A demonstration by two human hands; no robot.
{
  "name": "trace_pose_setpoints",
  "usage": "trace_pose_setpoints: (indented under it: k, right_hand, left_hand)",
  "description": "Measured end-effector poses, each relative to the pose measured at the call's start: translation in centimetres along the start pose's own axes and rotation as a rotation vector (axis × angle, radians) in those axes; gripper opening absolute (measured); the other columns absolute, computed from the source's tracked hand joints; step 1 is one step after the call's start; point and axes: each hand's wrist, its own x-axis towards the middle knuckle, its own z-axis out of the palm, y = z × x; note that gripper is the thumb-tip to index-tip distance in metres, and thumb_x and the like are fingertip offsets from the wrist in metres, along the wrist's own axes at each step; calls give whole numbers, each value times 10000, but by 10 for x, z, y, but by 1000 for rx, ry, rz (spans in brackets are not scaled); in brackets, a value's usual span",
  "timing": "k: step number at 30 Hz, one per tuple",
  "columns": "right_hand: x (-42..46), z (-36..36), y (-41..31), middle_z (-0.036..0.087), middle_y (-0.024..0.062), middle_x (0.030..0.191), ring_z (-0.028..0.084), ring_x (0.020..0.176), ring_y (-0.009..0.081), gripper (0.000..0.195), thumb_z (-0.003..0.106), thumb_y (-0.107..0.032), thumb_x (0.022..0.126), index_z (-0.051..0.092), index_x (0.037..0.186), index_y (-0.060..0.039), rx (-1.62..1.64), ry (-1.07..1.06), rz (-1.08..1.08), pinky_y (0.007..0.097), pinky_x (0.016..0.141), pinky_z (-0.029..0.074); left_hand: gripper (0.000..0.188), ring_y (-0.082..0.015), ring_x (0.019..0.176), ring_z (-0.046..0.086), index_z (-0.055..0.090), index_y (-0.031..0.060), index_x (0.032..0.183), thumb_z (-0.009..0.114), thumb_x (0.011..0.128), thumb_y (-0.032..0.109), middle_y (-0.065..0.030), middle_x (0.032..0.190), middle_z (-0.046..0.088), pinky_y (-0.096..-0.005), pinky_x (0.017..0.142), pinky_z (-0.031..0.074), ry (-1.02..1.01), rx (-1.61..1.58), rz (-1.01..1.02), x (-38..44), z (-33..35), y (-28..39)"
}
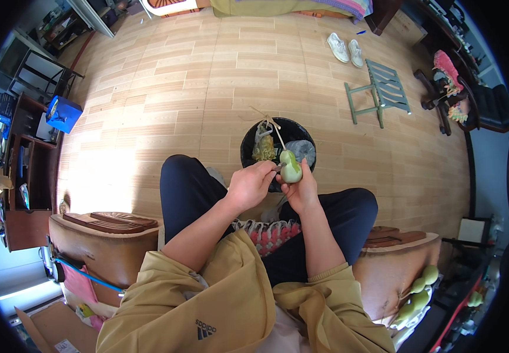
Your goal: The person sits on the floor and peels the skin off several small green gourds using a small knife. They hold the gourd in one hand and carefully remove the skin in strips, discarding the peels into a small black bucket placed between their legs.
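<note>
My right hand holds a small pale-green bottle gourd by its lower bulb. The gourd has a long dry stem pointing away from me, and a brighter green patch shows on its surface beside paler areas. In my left hand is a small metal blade, its tip against the gourd's left side; its handle is hidden in my fingers. Both hands are over the near part of a round bin with a black liner. Inside it are a clear plastic bag with yellow-green matter and a greyish plastic bag.
Several more gourds lie on the leather sofa arm to my right. A green folding stool and white shoes stand on the wood-look floor. Another sofa arm is on my left, near an open cardboard box.
</note>
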Motion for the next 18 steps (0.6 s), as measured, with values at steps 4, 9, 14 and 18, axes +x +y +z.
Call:
trace_pose_setpoints:
  k: [4, 9, 14, 18]
  right_hand:
    - [3, 8, 10, 671, 8, 932, 619, 706, 139, 484, 389, -557, 1051, 616, 1158, -142, -54, 95, -1, 250, 552, 441]
    - [16, -5, 22, 633, -26, 867, 574, 672, 111, 429, 428, -540, 1038, 630, 1069, -164, -48, 123, 15, 257, 538, 414]
    - [24, -10, 31, 588, -16, 794, 546, 618, 107, 347, 475, -457, 1022, 602, 977, -138, -62, 290, -46, 278, 474, 388]
    - [27, -17, 31, 585, 4, 743, 532, 546, 123, 326, 471, -421, 1016, 586, 951, -123, -51, 384, -77, 285, 444, 380]
  left_hand:
    - [105, -357, 832, 658, 625, 89, 967, 585, 954, 186, -116, 890, 654, -450, 674, 524, -55, 44, 29, 4, 7, -6]
    - [134, -350, 759, 659, 615, 91, 898, 590, 946, 214, -106, 850, 657, -455, 623, 522, -95, 116, 59, 8, 26, -14]
    - [150, -353, 751, 662, 610, 100, 889, 572, 950, 231, -108, 835, 672, -452, 619, 520, -122, 158, 47, 11, 52, -24]
    - [165, -365, 761, 664, 608, 98, 900, 566, 953, 248, -119, 814, 670, -465, 638, 521, -190, 88, -44, 16, 63, -25]
